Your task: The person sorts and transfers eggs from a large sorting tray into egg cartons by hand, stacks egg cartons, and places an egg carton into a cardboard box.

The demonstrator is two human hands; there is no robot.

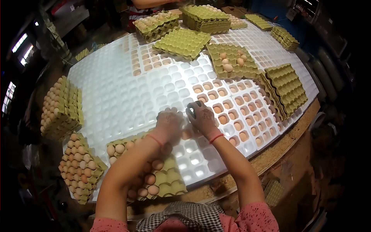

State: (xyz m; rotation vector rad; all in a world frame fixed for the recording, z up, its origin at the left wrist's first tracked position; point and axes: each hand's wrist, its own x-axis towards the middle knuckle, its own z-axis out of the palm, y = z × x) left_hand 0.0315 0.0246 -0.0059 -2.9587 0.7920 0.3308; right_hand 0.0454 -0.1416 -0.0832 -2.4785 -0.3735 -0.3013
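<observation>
Smooth, buff eggs (223, 119) sit singly in square, round-cornered pockets of the glossy white trays (195, 157), just right of the right hand (203, 116), the nearer one; their long axes cannot be read. The right hand's fingers curl downward, their grip uncertain. The left hand (170, 120), blurred, lies just beside it; its grip cannot be told. Beneath the left forearm (131, 162): a dimpled, olive carton (172, 179), partly egg-filled. Outermost: the surface's grainy brown edge (270, 158).

At far left on my feed I see bright white rectangular windows (19, 43), then a mottled grey-green slanting post (51, 33). At right are dark grey rounded bulges (324, 73) I can't identify remotely, and a dim brown floor (294, 174).
</observation>
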